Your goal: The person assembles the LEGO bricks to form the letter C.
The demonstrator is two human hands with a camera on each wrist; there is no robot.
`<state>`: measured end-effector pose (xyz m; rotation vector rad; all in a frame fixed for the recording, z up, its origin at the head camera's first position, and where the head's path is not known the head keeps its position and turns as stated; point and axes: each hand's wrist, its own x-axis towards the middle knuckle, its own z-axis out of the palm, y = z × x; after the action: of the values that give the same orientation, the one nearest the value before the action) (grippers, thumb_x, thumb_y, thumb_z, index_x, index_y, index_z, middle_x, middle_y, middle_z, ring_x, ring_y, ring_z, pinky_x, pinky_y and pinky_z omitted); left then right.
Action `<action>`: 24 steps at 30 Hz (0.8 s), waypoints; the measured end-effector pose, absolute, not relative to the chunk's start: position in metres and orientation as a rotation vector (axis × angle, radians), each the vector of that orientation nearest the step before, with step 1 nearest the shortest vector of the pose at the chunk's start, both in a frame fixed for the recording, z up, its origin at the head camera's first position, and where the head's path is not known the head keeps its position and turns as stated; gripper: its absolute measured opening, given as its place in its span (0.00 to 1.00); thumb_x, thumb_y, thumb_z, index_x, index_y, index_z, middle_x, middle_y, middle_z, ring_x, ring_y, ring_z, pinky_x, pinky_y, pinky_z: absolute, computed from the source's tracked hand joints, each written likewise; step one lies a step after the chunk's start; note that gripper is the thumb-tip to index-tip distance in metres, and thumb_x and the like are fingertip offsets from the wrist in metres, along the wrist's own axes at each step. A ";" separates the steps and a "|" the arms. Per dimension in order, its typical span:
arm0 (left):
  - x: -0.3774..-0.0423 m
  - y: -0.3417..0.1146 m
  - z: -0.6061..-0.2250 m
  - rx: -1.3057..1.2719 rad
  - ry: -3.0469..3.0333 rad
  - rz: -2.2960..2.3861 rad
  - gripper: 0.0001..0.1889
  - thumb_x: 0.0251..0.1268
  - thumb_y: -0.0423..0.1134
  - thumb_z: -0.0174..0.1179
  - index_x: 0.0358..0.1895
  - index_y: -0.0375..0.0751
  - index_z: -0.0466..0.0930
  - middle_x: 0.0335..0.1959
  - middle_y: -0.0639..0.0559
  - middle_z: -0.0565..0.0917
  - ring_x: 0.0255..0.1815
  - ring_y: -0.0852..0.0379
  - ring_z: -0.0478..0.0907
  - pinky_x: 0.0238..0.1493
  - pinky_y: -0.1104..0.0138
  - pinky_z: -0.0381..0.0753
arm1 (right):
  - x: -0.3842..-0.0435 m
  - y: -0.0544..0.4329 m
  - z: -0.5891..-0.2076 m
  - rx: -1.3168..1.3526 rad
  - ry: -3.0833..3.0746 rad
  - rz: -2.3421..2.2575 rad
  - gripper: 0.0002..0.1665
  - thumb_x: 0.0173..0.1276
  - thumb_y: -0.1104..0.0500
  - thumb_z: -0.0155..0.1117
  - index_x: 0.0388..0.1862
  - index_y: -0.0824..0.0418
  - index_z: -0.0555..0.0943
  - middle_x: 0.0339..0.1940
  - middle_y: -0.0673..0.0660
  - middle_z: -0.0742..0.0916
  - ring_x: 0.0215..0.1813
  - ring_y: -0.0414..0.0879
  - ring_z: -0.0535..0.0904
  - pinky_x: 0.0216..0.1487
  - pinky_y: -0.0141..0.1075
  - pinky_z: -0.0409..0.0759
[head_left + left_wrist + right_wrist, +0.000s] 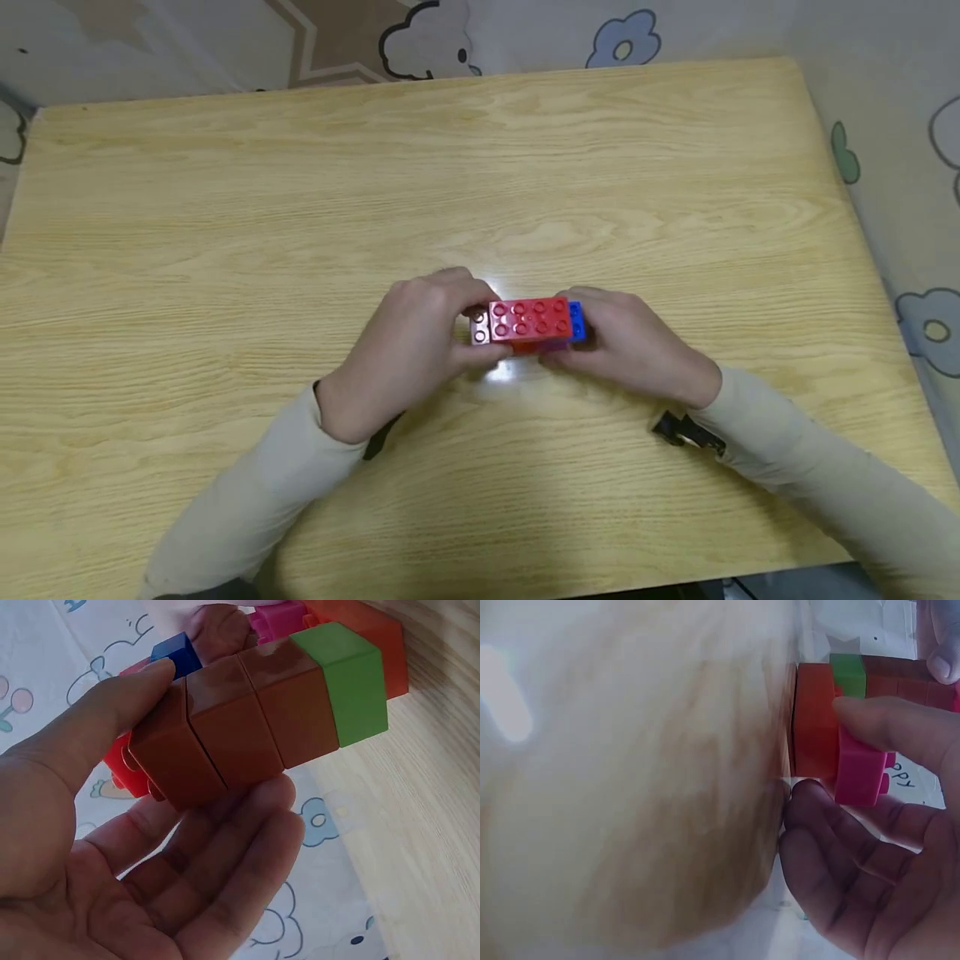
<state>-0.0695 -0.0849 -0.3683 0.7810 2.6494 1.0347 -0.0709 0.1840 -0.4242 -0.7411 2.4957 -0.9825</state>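
Note:
A stack of toy building bricks stands between the hands, a red brick (530, 319) bridging its top. My left hand (416, 329) pinches the column of brown bricks (232, 720) near its upper end, thumb on one side and fingers on the other. Beneath the brown ones is a green brick (356, 686), beside a longer orange brick (814, 720) at the bottom. From the other side, my right hand (637, 342) pinches the stack around a pink brick (861, 766) low down. A blue brick (577, 322) shows under the red one's right end; the fingers hide parts of the stack.
A wood-grain table (300, 192) lies under the hands. Patterned walls (525, 33) border its far and right sides. Dark wrist straps with a small device (686, 432) show at the sleeves. The table's front edge runs along the bottom right.

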 end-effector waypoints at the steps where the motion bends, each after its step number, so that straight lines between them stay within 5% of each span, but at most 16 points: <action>1: -0.072 -0.085 -0.368 0.756 2.636 1.038 0.19 0.55 0.40 0.87 0.46 0.36 0.91 0.38 0.53 0.85 0.38 0.53 0.83 0.42 0.60 0.83 | -0.072 0.184 -0.424 -0.723 2.482 -0.989 0.23 0.71 0.55 0.81 0.61 0.61 0.86 0.51 0.52 0.91 0.49 0.46 0.86 0.55 0.49 0.85; 8: -0.098 -0.084 -0.369 0.529 2.553 1.102 0.27 0.62 0.41 0.84 0.61 0.35 0.86 0.44 0.48 0.84 0.43 0.48 0.79 0.46 0.58 0.80 | -0.086 0.187 -0.424 -0.661 2.368 -1.064 0.25 0.73 0.54 0.80 0.64 0.59 0.83 0.41 0.51 0.86 0.40 0.47 0.80 0.43 0.44 0.82; 24: -0.134 -0.080 -0.387 0.258 2.445 1.069 0.34 0.72 0.38 0.75 0.76 0.35 0.73 0.57 0.40 0.85 0.53 0.45 0.81 0.60 0.55 0.81 | -0.096 0.184 -0.418 -0.474 2.419 -1.109 0.21 0.73 0.55 0.80 0.58 0.65 0.88 0.41 0.53 0.91 0.42 0.46 0.86 0.46 0.38 0.87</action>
<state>-0.1340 -0.0796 -0.3869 0.2583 2.4451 1.0691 -0.0955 0.1839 -0.4176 -0.4742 2.4189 -1.1093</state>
